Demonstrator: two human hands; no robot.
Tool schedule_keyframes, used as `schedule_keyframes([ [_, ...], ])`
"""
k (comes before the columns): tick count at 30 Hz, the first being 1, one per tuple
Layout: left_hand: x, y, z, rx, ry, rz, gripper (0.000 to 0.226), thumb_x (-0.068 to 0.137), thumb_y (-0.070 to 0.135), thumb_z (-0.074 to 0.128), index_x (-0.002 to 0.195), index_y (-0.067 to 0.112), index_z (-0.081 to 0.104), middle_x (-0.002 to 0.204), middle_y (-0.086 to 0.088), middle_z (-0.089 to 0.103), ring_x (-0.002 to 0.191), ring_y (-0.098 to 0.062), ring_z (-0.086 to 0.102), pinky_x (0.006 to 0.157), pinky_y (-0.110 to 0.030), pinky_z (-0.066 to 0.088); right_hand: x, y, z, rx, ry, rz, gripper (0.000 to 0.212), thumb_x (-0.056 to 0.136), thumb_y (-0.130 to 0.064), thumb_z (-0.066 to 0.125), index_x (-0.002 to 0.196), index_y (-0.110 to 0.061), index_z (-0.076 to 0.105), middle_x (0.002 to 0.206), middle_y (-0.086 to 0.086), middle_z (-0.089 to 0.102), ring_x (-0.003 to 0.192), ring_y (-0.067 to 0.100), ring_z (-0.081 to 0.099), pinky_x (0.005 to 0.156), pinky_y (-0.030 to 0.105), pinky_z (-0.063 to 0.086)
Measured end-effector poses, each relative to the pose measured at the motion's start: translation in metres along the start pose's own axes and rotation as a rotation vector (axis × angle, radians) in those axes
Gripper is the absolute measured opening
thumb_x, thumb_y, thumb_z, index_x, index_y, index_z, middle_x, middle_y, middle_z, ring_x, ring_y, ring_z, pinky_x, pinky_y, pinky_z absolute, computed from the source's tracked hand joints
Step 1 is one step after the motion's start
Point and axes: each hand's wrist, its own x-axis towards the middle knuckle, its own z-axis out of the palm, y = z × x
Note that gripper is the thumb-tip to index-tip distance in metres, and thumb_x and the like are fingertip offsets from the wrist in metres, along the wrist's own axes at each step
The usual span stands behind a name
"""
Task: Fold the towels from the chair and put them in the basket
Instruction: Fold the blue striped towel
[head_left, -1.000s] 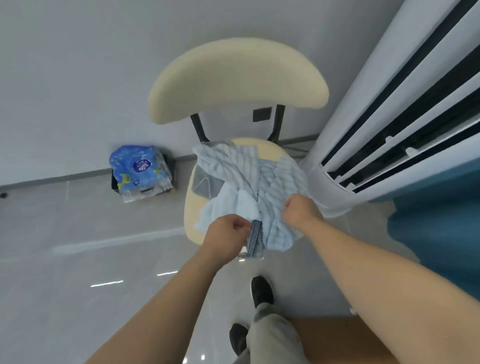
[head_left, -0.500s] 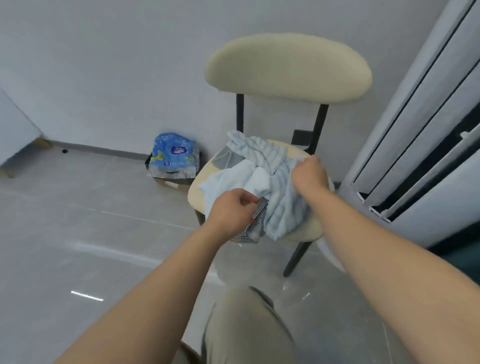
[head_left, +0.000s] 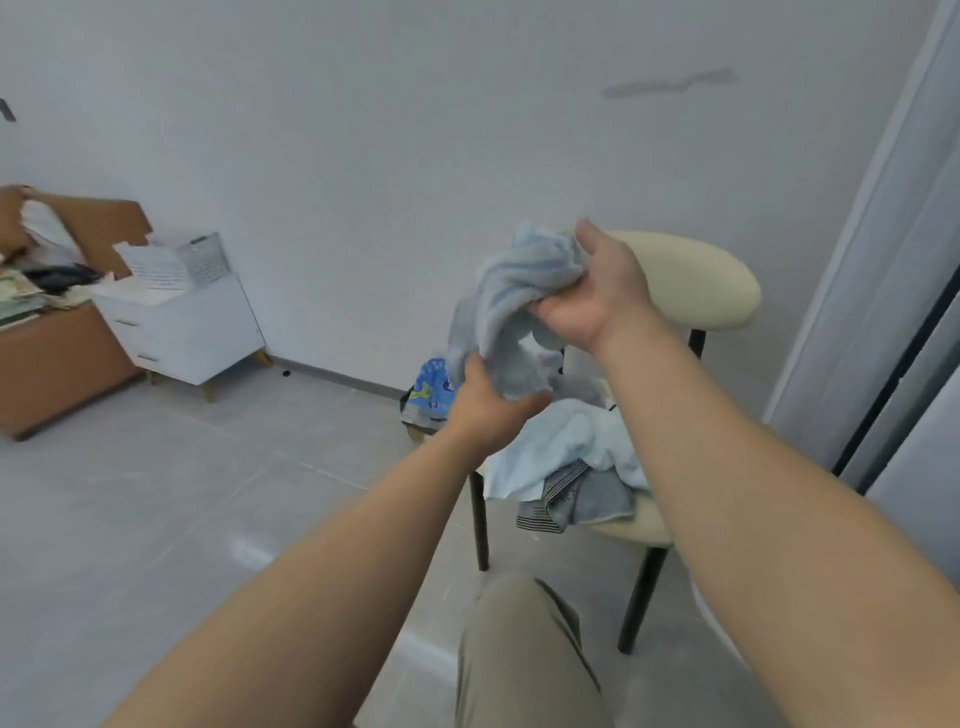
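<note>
A pale blue striped towel (head_left: 511, 306) hangs bunched in the air above the chair seat. My right hand (head_left: 597, 291) grips its upper end in front of the cream backrest. My left hand (head_left: 488, 405) holds its lower part from below. More towels (head_left: 566, 452) lie heaped on the cream chair (head_left: 696, 280), a light blue one on top and a grey one with a dark striped edge hanging over the front. A white perforated basket (head_left: 176, 262) stands far left on a white cabinet.
The white cabinet (head_left: 182, 327) sits against the wall beside a brown wooden desk (head_left: 52, 358) piled with clutter. A blue printed pack (head_left: 428, 387) lies on the floor behind the chair. A tall white unit (head_left: 893, 291) stands at the right. Grey tiled floor spreads to the left.
Both hands have lifted the striped towel up off the heap on the chair. The view has swung up and left, bringing the cabinet and basket into sight.
</note>
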Motion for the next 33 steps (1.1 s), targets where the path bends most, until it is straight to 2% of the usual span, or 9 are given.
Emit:
schedule_keyframes([
  [3, 0.014, 0.001, -0.028, -0.132, 0.12, 0.012, 0.089, 0.064, 0.057, 0.079, 0.135, 0.028, 0.034, 0.12, 0.005, 0.062, 0.102, -0.023, 0.068, 0.086, -0.049, 0.059, -0.003, 0.018, 0.034, -0.024, -0.125, 0.053, 0.023, 0.095, -0.025, 0.06, 0.098, -0.002, 0.059, 0.089, 0.014, 0.061, 0.091, 0.026, 0.061, 0.111, 0.034, 0.038],
  [10, 0.039, -0.059, -0.114, -0.314, 0.44, -0.085, 0.031, 0.091, 0.039, 0.046, 0.113, 0.023, 0.061, 0.1, -0.005, 0.069, 0.092, -0.031, 0.069, 0.084, -0.053, 0.058, 0.037, 0.086, 0.043, -0.113, -0.13, 0.048, 0.009, 0.095, -0.009, 0.056, 0.089, -0.006, 0.062, 0.087, 0.011, 0.066, 0.087, 0.024, 0.067, 0.09, 0.036, 0.056],
  [14, 0.038, -0.099, -0.155, -0.375, 0.521, -0.156, 0.027, 0.098, 0.039, 0.039, 0.109, 0.034, 0.063, 0.111, 0.003, 0.067, 0.104, -0.024, 0.064, 0.092, -0.05, 0.056, 0.071, 0.137, 0.018, -0.069, -0.068, 0.082, 0.016, 0.094, -0.012, 0.061, 0.081, -0.018, 0.054, 0.084, 0.006, 0.064, 0.085, 0.024, 0.068, 0.089, 0.039, 0.056],
  [17, 0.036, -0.131, -0.171, -0.436, 0.529, -0.259, 0.028, 0.101, 0.043, 0.037, 0.108, 0.033, 0.062, 0.111, -0.001, 0.066, 0.097, -0.026, 0.064, 0.086, -0.049, 0.059, 0.093, 0.181, -0.006, -0.049, -0.021, 0.164, 0.007, 0.094, -0.013, 0.06, 0.101, -0.014, 0.058, 0.1, 0.011, 0.068, 0.094, 0.027, 0.069, 0.086, 0.039, 0.058],
  [21, 0.028, -0.17, -0.181, -0.595, 0.477, -0.366, 0.028, 0.103, 0.04, 0.042, 0.107, 0.023, 0.064, 0.104, -0.002, 0.069, 0.094, -0.027, 0.068, 0.078, -0.044, 0.061, 0.114, 0.241, -0.041, -0.117, 0.106, 0.312, 0.029, 0.094, -0.011, 0.056, 0.12, 0.0, 0.063, 0.117, 0.016, 0.068, 0.099, 0.026, 0.069, 0.083, 0.035, 0.059],
  [24, 0.024, -0.202, -0.186, -0.708, 0.473, -0.351, 0.019, 0.101, 0.016, 0.049, 0.105, 0.01, 0.067, 0.091, -0.01, 0.068, 0.087, -0.027, 0.067, 0.069, -0.037, 0.061, 0.128, 0.278, -0.07, -0.315, 0.188, 0.343, 0.026, 0.092, 0.004, 0.054, 0.115, -0.003, 0.062, 0.097, 0.016, 0.07, 0.078, 0.023, 0.072, 0.062, 0.031, 0.059],
  [29, 0.026, -0.261, -0.186, -0.887, 0.425, -0.341, 0.034, 0.091, -0.008, 0.044, 0.098, 0.009, 0.072, 0.088, -0.011, 0.071, 0.083, -0.023, 0.069, 0.071, -0.031, 0.058, 0.143, 0.325, -0.114, -0.678, 0.193, 0.278, 0.045, 0.085, 0.012, 0.064, 0.121, -0.015, 0.059, 0.111, 0.014, 0.069, 0.091, 0.025, 0.069, 0.074, 0.038, 0.06],
  [31, 0.036, -0.275, -0.188, -0.876, 0.395, -0.358, 0.041, 0.085, -0.011, 0.041, 0.09, 0.012, 0.075, 0.086, -0.01, 0.068, 0.082, -0.022, 0.064, 0.076, -0.033, 0.057, 0.151, 0.339, -0.124, -0.946, 0.151, 0.295, 0.021, 0.091, -0.004, 0.065, 0.102, -0.022, 0.069, 0.094, 0.009, 0.073, 0.084, 0.022, 0.068, 0.07, 0.036, 0.057],
  [33, 0.049, -0.278, -0.196, -0.841, 0.365, -0.349, 0.04, 0.075, -0.006, 0.042, 0.094, 0.01, 0.073, 0.086, -0.009, 0.061, 0.086, -0.024, 0.057, 0.087, -0.038, 0.053, 0.164, 0.348, -0.129, -1.261, 0.11, 0.254, 0.029, 0.093, -0.007, 0.058, 0.071, -0.025, 0.064, 0.059, -0.005, 0.064, 0.058, 0.012, 0.059, 0.05, 0.023, 0.045],
])
